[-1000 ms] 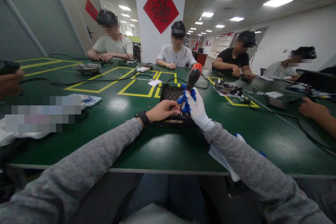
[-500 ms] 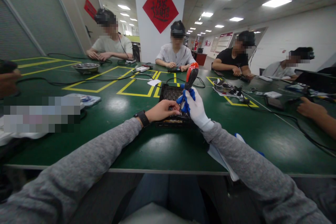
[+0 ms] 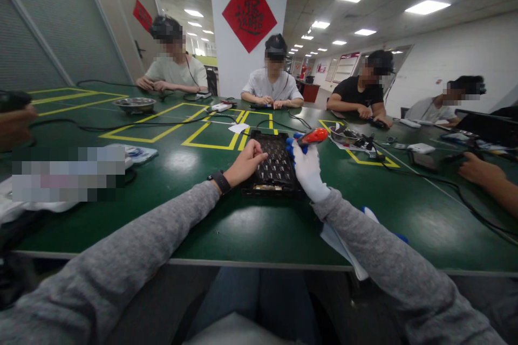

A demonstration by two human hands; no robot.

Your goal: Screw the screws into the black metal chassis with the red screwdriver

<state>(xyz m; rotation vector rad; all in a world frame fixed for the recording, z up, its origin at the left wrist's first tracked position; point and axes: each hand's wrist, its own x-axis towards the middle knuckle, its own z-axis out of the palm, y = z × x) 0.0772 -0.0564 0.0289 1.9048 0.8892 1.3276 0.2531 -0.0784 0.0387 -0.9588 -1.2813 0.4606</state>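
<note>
A black tray-like device [image 3: 274, 166] with rows of small parts lies flat on the green table [image 3: 251, 226] in front of me. My bare left hand [image 3: 245, 163], a black watch on the wrist, rests on the tray's left edge with its fingers curled. My right hand [image 3: 306, 168], in a white glove with blue fingertips, is closed on a screwdriver with a red and black handle [image 3: 312, 136]. The handle lies tipped over to the right, above the tray's right far corner. The screwdriver's tip is hidden.
Several people sit round the far side of the table. A metal bowl [image 3: 135, 104], black cables [image 3: 121, 127], yellow tape lines and a second bowl of parts [image 3: 343, 134] lie beyond. Another person's hand [image 3: 475, 167] rests at right. White paper and a blue-tipped glove [image 3: 343, 242] lie under my right forearm.
My right hand has swung the screwdriver from upright over the tray down to a near-flat tilt toward the right. My left hand has moved from the tray's middle to its left edge.
</note>
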